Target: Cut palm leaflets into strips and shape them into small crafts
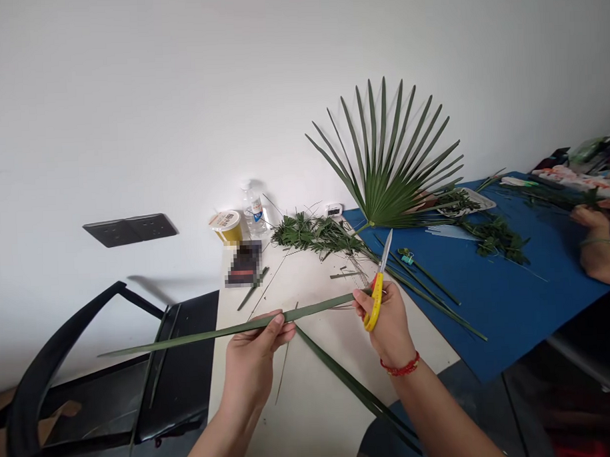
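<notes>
A long green palm leaf strip (203,335) stretches between my hands above the white table. My left hand (254,353) pinches it near its middle, thumb on top. The closed fingers of my right hand (388,315), with a red bracelet on the wrist, grip its right end. The same hand holds yellow-handled scissors (378,286), blades pointing up; whether the blades are fully closed is hard to make out. A second leaf strip (340,374) slants from beside my left fingertips down to the right, over the table's front edge.
A fan palm leaf (388,179) leans on the wall. Leaf scraps (310,231), a bottle (254,210) and a yellow cup (225,226) stand at the white table's back. Cut stems lie on the blue table (518,301). Another person's hands (592,222) work at right. A black chair (184,373) is at left.
</notes>
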